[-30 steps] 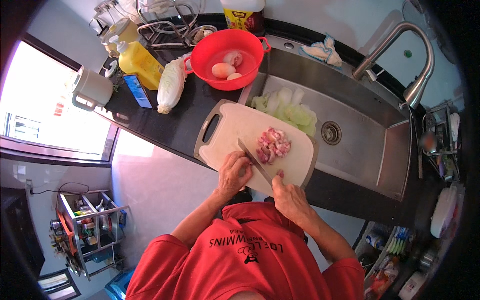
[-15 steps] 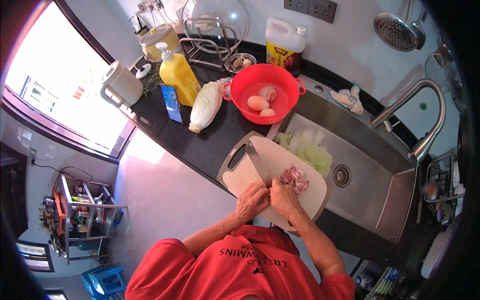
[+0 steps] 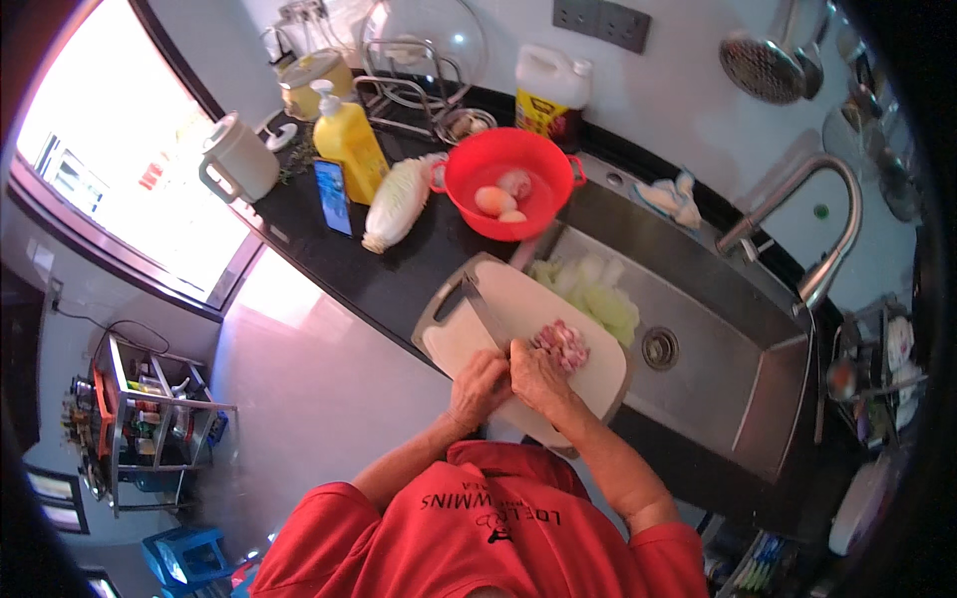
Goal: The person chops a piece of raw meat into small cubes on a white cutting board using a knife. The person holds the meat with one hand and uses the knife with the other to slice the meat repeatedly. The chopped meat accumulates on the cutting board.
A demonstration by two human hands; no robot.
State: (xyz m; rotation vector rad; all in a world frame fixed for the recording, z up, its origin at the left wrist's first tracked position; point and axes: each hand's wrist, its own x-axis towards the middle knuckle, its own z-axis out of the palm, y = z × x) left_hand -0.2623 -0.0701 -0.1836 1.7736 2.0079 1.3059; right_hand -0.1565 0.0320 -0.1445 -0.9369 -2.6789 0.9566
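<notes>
A cream cutting board (image 3: 588, 391) straddles the dark counter and the sink's near edge. My right hand (image 3: 538, 377) is closed round a knife (image 3: 482, 309), whose blade points away to the far left across the board. Close against it, my left hand (image 3: 480, 387) has its fingers curled beside the blade's near end. Whatever those left fingers pinch is hidden. Chopped pink-and-white meat (image 3: 562, 345) lies in a small heap on the board, just right of the knife.
Pale green leaves (image 3: 598, 291) lie in the steel sink (image 3: 698, 399), under a tall faucet (image 3: 847, 214). Beyond the board stand a red colander (image 3: 469, 221) with eggs, a Chinese cabbage (image 3: 397, 204), a propped phone (image 3: 333, 197) and a yellow pump bottle (image 3: 349, 149).
The whole scene has shifted slightly left and up in the picture as my head moved. Both hands stay together at the knife, and the meat heap looks the same.
</notes>
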